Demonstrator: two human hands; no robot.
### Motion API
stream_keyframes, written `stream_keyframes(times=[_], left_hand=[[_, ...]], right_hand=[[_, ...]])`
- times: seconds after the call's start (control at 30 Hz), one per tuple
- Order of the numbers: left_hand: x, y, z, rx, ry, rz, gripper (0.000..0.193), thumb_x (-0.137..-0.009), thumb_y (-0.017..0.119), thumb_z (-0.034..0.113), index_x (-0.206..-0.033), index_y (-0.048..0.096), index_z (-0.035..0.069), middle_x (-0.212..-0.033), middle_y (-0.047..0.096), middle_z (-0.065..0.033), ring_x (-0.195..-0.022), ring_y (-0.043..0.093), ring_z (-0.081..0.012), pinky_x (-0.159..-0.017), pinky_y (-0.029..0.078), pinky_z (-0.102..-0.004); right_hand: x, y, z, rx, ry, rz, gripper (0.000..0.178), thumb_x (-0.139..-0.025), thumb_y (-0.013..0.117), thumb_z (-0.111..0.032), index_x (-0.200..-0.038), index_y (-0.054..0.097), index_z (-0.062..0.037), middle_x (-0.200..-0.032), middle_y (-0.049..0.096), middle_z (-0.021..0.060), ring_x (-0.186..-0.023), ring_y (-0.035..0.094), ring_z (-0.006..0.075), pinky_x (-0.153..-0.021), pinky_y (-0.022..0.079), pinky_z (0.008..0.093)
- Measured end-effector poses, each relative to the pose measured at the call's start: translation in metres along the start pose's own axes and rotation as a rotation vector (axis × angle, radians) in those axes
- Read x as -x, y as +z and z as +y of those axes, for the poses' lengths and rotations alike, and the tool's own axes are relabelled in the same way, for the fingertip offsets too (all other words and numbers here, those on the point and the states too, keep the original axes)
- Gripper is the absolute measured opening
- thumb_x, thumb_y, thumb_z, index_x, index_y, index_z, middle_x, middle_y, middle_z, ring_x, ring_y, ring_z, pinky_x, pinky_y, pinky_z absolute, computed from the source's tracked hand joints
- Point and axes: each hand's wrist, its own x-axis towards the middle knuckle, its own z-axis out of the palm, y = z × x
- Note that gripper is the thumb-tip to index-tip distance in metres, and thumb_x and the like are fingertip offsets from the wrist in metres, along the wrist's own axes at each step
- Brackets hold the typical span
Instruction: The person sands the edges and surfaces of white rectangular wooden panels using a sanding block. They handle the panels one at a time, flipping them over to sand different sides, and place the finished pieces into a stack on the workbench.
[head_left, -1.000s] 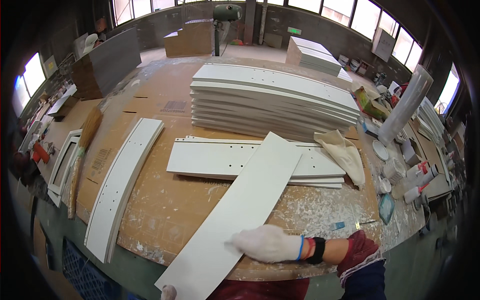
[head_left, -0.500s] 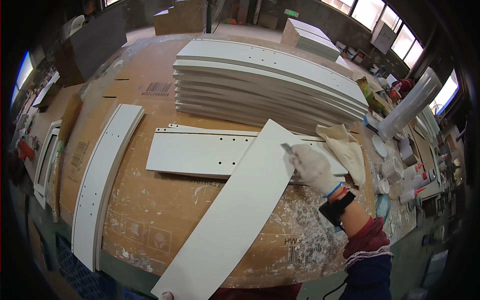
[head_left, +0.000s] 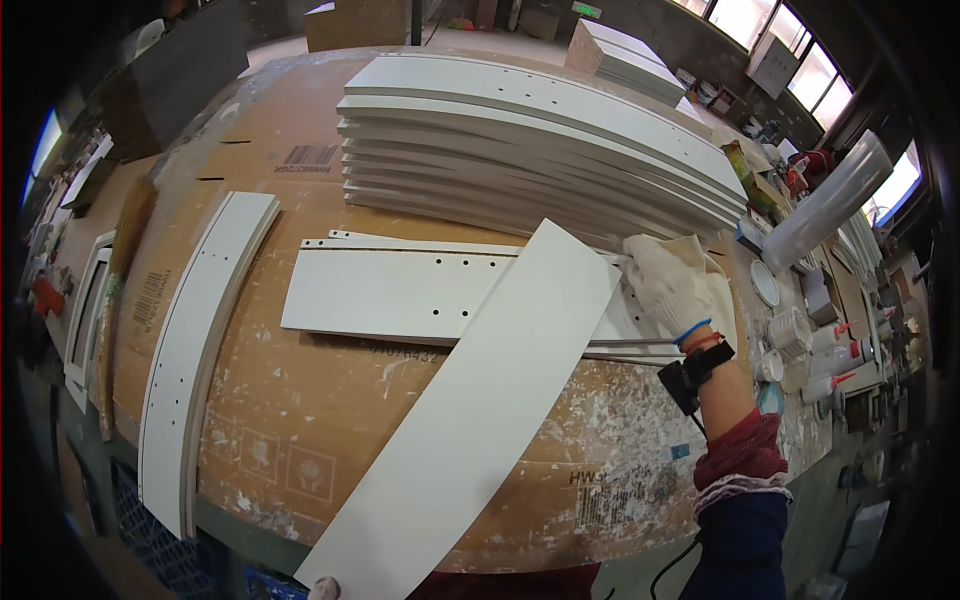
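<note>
A plain white board (head_left: 470, 400) lies slantwise across the table, its near end at the lower edge. The thumb of my left hand (head_left: 325, 588) presses on that near end; the other fingers are out of sight. At the board's far right corner, my right hand (head_left: 660, 283), in a whitish knit glove, closes on a cream cloth (head_left: 705, 268). Its fingertips blend into the cloth and show poorly. Under the slanted board is a drilled white panel (head_left: 385, 295) with a groove along its far edge.
Behind stands a stack of white panels (head_left: 540, 150). More narrow panels (head_left: 195, 350) lie at the left, beside a brush (head_left: 125, 270). Bottles (head_left: 828, 385), tubs and a clear plastic roll (head_left: 828, 200) crowd the right side. Cardboard (head_left: 270, 400) covers the table.
My right hand has moved right, off the slanted board and onto the cloth. The small grey blade it held no longer shows. My left thumb stays at the board's near end.
</note>
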Motion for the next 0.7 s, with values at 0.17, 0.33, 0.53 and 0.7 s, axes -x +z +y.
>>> stream_keyframes(times=[0.17,0.33,0.53,0.7], left_hand=[[0.003,0.007,-0.004,-0.071,0.052,0.059,0.043,-0.095,0.055,0.017,-0.132,0.046,-0.002,-0.132,0.053,-0.0185,-0.121,0.052,-0.0334,-0.103,0.042,-0.0506],[0.007,0.002,-0.001,-0.088,0.06,0.061,0.042,-0.095,0.055,0.018,-0.131,0.047,-0.002,-0.132,0.052,-0.0187,-0.121,0.052,-0.0332,-0.103,0.043,-0.0506],[0.003,0.001,-0.005,-0.073,0.068,-0.028,0.042,-0.096,0.053,0.018,-0.131,0.046,-0.003,-0.131,0.053,-0.0201,-0.121,0.052,-0.0339,-0.102,0.044,-0.0505],[0.002,0.005,-0.003,-0.07,0.047,0.054,0.045,-0.096,0.053,0.019,-0.133,0.044,-0.004,-0.132,0.053,-0.0203,-0.12,0.053,-0.0344,-0.102,0.043,-0.0507]], right_hand=[[0.01,-0.005,-0.03,-0.19,0.066,0.043,0.016,-0.091,0.055,-0.021,-0.096,0.057,-0.0061,-0.081,0.061,0.0172,-0.076,0.061,0.0333,-0.065,0.048,0.0402],[0.002,0.006,-0.036,0.018,-0.029,0.01,0.015,-0.091,0.056,-0.019,-0.099,0.056,-0.0063,-0.083,0.061,0.0171,-0.075,0.061,0.0345,-0.067,0.048,0.0417],[-0.02,-0.004,-0.038,-0.014,0.0,0.071,0.018,-0.092,0.055,-0.023,-0.099,0.054,-0.0062,-0.091,0.062,0.0202,-0.087,0.06,0.0402,-0.072,0.048,0.0456],[-0.047,0.008,-0.082,0.028,0.012,-0.065,0.018,-0.093,0.052,-0.022,-0.099,0.054,-0.0059,-0.094,0.062,0.0188,-0.086,0.06,0.0404,-0.072,0.049,0.0458]])
